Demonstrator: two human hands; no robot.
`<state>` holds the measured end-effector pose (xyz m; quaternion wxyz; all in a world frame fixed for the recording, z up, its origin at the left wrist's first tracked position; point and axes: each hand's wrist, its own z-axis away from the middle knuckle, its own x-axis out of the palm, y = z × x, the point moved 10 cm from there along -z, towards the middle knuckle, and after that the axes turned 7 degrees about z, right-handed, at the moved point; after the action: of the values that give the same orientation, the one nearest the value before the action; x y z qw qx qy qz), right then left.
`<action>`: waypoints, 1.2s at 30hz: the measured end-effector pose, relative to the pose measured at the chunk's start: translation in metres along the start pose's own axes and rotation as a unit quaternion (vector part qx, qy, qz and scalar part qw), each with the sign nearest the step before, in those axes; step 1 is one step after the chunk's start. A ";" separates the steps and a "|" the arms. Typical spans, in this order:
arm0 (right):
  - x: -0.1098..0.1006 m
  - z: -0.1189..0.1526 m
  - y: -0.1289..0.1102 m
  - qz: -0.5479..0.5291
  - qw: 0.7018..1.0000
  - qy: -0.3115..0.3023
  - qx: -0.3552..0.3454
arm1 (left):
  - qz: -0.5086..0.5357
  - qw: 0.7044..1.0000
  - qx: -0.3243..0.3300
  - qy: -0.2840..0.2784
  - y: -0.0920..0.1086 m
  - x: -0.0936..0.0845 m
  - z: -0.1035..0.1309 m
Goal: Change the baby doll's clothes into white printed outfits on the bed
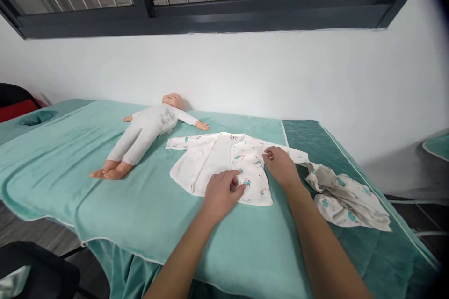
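A white baby shirt point(213, 163) with a small teal and red print lies spread out, its front panels parted and its plain inside showing. My left hand point(224, 194) is over the printed front panel near the hem, thumb and fingers apart. Beside the sleeve on the right, my right hand point(280, 166) has its fingers curled towards the thumb; whatever is between them, if anything, cannot be made out. Behind and to the left, a baby doll point(150, 126) in a white bodysuit lies on its back, arms out, bare feet towards me.
A crumpled printed baby garment point(351, 198) sits at the right, by the shirt's sleeve end. Teal covers point(140, 224) drape the bed, which meets a white wall point(245, 74) under a barred window point(224, 9). A black chair-like object point(38, 271) stands at lower left.
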<state>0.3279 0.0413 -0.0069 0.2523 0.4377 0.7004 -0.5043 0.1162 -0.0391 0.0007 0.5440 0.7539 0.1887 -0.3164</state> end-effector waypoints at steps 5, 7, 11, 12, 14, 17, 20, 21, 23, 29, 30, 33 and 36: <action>0.008 0.000 0.021 0.026 0.999 -0.035 0.019 | -0.075 0.997 0.021 0.018 0.013 0.010 0.018; 0.003 0.001 0.018 0.024 0.999 -0.027 0.020 | -0.073 0.997 0.023 0.033 0.013 0.009 0.020; -0.009 0.005 -0.017 -0.070 0.997 0.016 -0.024 | 0.045 0.993 0.020 0.107 0.010 -0.003 0.018; -0.008 0.007 -0.028 -0.108 0.993 0.011 -0.043 | 0.082 0.987 0.030 0.132 0.013 -0.005 0.018; 0.001 0.011 -0.047 -0.158 0.984 -0.036 -0.072 | 0.136 0.973 0.065 0.172 0.023 -0.006 0.019; 0.017 0.016 -0.056 -0.169 0.977 -0.107 -0.068 | 0.155 0.963 0.119 0.189 0.043 0.004 0.020; 0.018 0.016 -0.045 -0.201 0.973 -0.114 -0.022 | 0.123 0.968 0.146 0.164 0.056 0.020 0.019; 0.016 0.015 -0.041 -0.216 0.971 -0.106 -0.007 | 0.107 0.970 0.150 0.156 0.058 0.023 0.019; 0.010 0.014 -0.035 -0.235 0.969 -0.079 0.015 | 0.075 0.974 0.159 0.145 0.062 0.028 0.020; 0.015 0.002 -0.052 -0.205 0.972 -0.114 0.012 | -0.045 0.980 0.190 0.045 0.071 0.051 0.018; 0.022 -0.001 -0.059 -0.163 0.976 -0.144 0.001 | -0.056 0.979 0.191 0.036 0.071 0.054 0.018; 0.040 -0.010 -0.076 -0.003 0.980 -0.197 -0.026 | -0.060 0.979 0.190 0.038 0.071 0.055 0.018; 0.048 -0.018 -0.080 0.047 0.982 -0.182 -0.013 | -0.052 0.984 0.159 0.061 0.065 0.050 0.017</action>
<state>0.2368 0.0667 0.0007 0.4046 0.3681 0.6278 -0.5537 0.1888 -0.0798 0.0087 0.3872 0.8381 0.2073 -0.3235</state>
